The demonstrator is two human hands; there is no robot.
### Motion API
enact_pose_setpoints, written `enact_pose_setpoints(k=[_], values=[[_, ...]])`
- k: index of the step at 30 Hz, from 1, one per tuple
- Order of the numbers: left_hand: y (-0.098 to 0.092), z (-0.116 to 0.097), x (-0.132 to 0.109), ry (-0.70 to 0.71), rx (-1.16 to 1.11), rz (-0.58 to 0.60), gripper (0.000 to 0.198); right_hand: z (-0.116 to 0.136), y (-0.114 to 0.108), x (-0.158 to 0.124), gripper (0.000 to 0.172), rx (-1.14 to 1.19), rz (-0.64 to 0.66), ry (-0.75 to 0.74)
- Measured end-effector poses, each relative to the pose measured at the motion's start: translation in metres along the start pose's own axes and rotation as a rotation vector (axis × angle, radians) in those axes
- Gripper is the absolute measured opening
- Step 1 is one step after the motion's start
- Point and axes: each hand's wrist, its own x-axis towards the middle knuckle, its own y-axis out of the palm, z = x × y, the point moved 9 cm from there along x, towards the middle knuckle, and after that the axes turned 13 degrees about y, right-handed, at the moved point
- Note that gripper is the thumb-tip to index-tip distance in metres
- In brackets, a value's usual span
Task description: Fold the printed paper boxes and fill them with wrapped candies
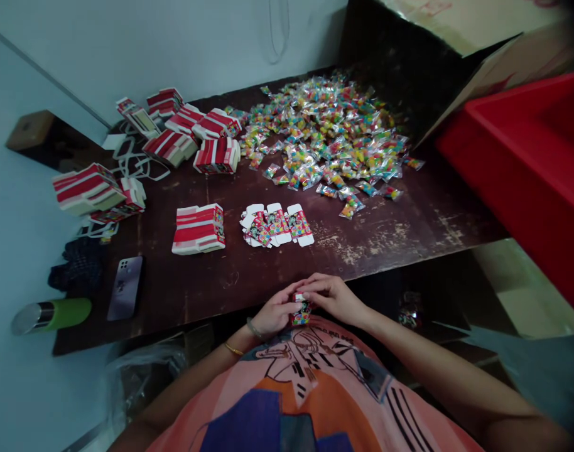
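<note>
Head view, small box (pixel 301 315), between both grips (pixel 274 315) (pixel 336 301)

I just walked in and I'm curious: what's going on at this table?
A person's left hand holds a small printed box, with the right hand at its top, just off the wooden table. On the table, loose flattened cartons lie nearby, a bundle of flattened cartons sits left of them, and clear packets of colourful sweets are heaped behind.

Small box (pixel 301 316) partly covered by fingers of left hand (pixel 275 312) and right hand (pixel 334 299); its print too small to read. Red bin (pixel 517 169) cut off at right edge, far end unseen. Carton (pixel 449 22) cropped by top edge. Shirt (pixel 334 389) runs off bottom. Dark cloth (pixel 77 263) blurred.
</note>
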Motion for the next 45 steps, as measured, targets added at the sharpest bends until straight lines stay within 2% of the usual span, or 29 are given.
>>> enact_pose_setpoints(k=[2, 5, 7, 8, 9, 10, 13, 14, 15, 16, 18, 21, 23, 25, 27, 29, 32, 34, 36, 39, 43, 45], values=[[-0.006, 0.002, -0.001, 0.012, 0.035, -0.03, 0.057, 0.013, 0.007, -0.011, 0.028, -0.159, -0.019, -0.143], [-0.004, 0.003, -0.001, 0.014, 0.09, -0.016, 0.057, 0.022, 0.013, -0.02, 0.035, -0.328, -0.007, -0.23], [-0.002, -0.002, 0.001, 0.02, 0.195, -0.015, 0.058, 0.024, 0.005, -0.014, 0.033, -0.394, 0.047, -0.249], [-0.002, -0.007, 0.001, 0.024, 0.288, -0.021, 0.055, 0.025, -0.007, -0.008, 0.031, -0.413, 0.044, -0.255], [-0.002, -0.016, 0.002, 0.034, 0.411, -0.025, 0.05, 0.025, -0.027, 0.002, 0.029, -0.427, -0.016, -0.254], [-0.002, -0.028, 0.002, 0.053, 0.556, -0.023, 0.044, 0.025, -0.056, 0.012, 0.028, -0.443, -0.144, -0.242], [0.0, -0.07, 0.0, 0.109, 0.977, 0.052, 0.037, 0.02, -0.156, 0.034, 0.033, -0.55, -0.694, -0.152], [0.0, -0.08, -0.002, 0.081, 1.072, 0.109, 0.042, 0.017, -0.176, 0.038, 0.036, -0.621, -0.796, -0.125], [-0.002, -0.086, -0.005, 0.027, 1.152, 0.175, 0.043, 0.014, -0.186, 0.044, 0.04, -0.708, -0.832, -0.105], [-0.004, -0.091, -0.008, -0.039, 1.211, 0.242, 0.039, 0.01, -0.186, 0.05, 0.043, -0.801, -0.82, -0.095], [-0.011, -0.101, -0.012, -0.112, 1.237, 0.285, 0.023, 0.002, -0.167, 0.052, 0.048, -0.959, -0.766, -0.091], [-0.015, -0.113, -0.005, -0.053, 0.998, 0.147, 0.021, -0.011, -0.119, 0.028, 0.053, -1.044, -0.751, -0.091], [-0.013, -0.105, 0.005, -0.022, 0.736, 0.066, 0.03, -0.022, -0.084, 0.005, 0.063, -1.012, -0.688, -0.104], [-0.008, -0.087, 0.018, -0.012, 0.524, 0.036, 0.039, -0.033, -0.056, -0.015, 0.067, -0.925, -0.575, -0.134], [-0.006, -0.07, 0.033, 0.034, 0.409, -0.005, 0.042, -0.04, -0.042, -0.029, 0.05, -0.776, -0.464, -0.163], [-0.006, -0.054, 0.045, 0.068, 0.351, -0.05, 0.043, -0.038, -0.045, -0.034, 0.032, -0.554, -0.428, -0.157], [0.001, -0.038, 0.055, 0.084, 0.348, -0.06, 0.045, -0.024, -0.073, -0.028, 0.022, -0.098, -0.525, -0.089], [0.01, -0.035, 0.056, 0.085, 0.381, -0.017, 0.05, -0.004, -0.087, -0.016, 0.019, 0.073, -0.557, -0.07], [0.02, -0.036, 0.055, 0.079, 0.417, 0.046, 0.054, 0.024, -0.093, -0.003, 0.016, 0.003, -0.561, -0.103], [0.028, -0.041, 0.05, 0.063, 0.459, 0.124, 0.054, 0.056, -0.098, 0.007, 0.013, -0.241, -0.604, -0.188], [0.028, -0.04, 0.042, 0.032, 0.468, 0.173, 0.054, 0.064, -0.076, 0.012, 0.011, -0.385, -0.465, -0.289], [0.028, -0.032, 0.038, 0.006, 0.438, 0.164, 0.057, 0.06, -0.073, 0.01, 0.012, -0.365, -0.482, -0.288]])
